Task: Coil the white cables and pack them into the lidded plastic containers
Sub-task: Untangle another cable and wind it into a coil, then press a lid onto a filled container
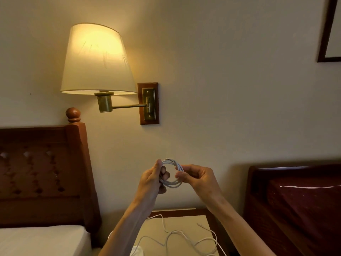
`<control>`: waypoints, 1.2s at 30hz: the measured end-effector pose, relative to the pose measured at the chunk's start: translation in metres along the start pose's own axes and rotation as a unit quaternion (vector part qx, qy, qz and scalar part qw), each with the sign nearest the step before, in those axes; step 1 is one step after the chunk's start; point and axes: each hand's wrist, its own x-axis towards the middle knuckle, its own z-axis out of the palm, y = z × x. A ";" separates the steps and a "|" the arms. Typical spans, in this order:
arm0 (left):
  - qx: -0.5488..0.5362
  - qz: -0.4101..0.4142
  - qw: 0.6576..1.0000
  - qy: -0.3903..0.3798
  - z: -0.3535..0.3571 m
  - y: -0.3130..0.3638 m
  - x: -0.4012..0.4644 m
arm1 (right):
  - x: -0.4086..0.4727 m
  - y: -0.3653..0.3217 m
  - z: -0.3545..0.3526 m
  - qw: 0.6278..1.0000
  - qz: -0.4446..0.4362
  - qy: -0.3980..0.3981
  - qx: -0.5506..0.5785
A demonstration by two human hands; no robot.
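Lamplit and cream-walled, the bedroom framed a wooden headboard (42,174) and a glowing wall lamp (97,60) at left as a person raised a coiled white cable (172,173) in front of the wall, above a bedside table (184,224). The left hand (151,180) had its fingers curled round one side of the coil, while the right hand (197,177) pinched the opposite side between thumb and fingertips. Loose cable (177,237) lay sprawled on the table below, near a second dark bed frame (295,200) at right. No container was in view. The turns looked springy; a slackened pinch could have let them spring apart, and the sprawled cable below could have snagged or tangled.
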 end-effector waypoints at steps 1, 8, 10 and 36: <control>0.004 -0.007 1.000 -0.009 -0.004 -0.004 -0.003 | -0.002 0.004 0.003 1.000 0.005 0.013 -0.006; 0.190 -0.023 0.981 0.023 -0.050 -0.068 -0.043 | -0.032 0.068 0.018 0.990 0.074 -0.048 -0.112; 0.242 -0.026 0.968 0.060 -0.067 -0.097 -0.067 | -0.050 0.093 0.024 0.978 0.087 -0.091 -0.163; 0.546 -0.099 0.828 0.074 -0.115 -0.245 -0.226 | -0.183 0.236 0.095 0.784 0.051 -0.379 -0.489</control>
